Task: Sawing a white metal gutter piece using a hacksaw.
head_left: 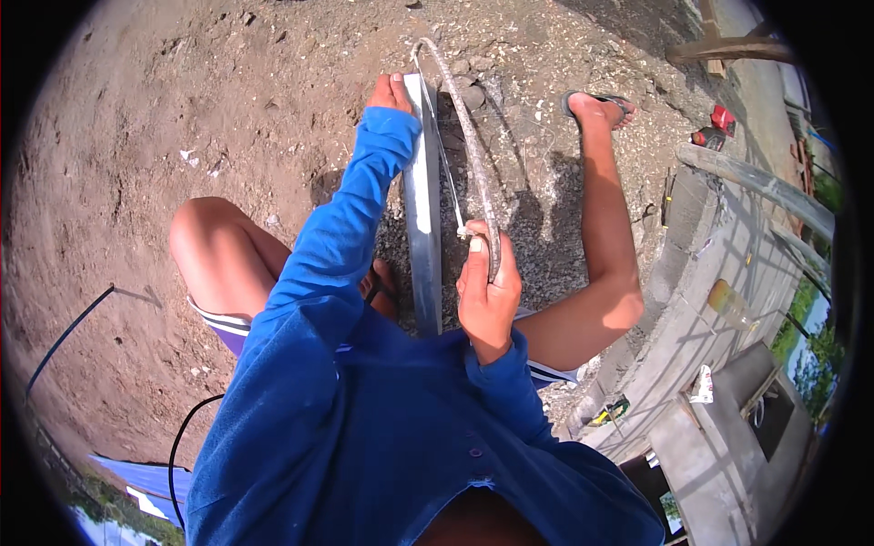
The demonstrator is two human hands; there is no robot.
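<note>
A long grey metal bar (pixel 421 209), apparently a hollow section, lies lengthwise between my legs, its far end pointing away from me. Near that far end my left hand (pixel 390 94) is closed over its left edge. My right hand (pixel 490 291) is wrapped around the near end of a hacksaw (pixel 470 132) with a frame bent from a ribbed rod into a bow. The saw's thin blade runs along the bar's right side, from the bow's far tip back to my right fist. Whether the blade touches the bar I cannot tell.
My bent legs flank the bar on gravelly ground (pixel 264 100). Several stones (pixel 469 91) lie beyond the saw. To the right are a concrete ledge (pixel 692 264), a pale pole (pixel 765 182) and a red and black tool (pixel 715 129). A dark cable (pixel 182 428) curves at lower left.
</note>
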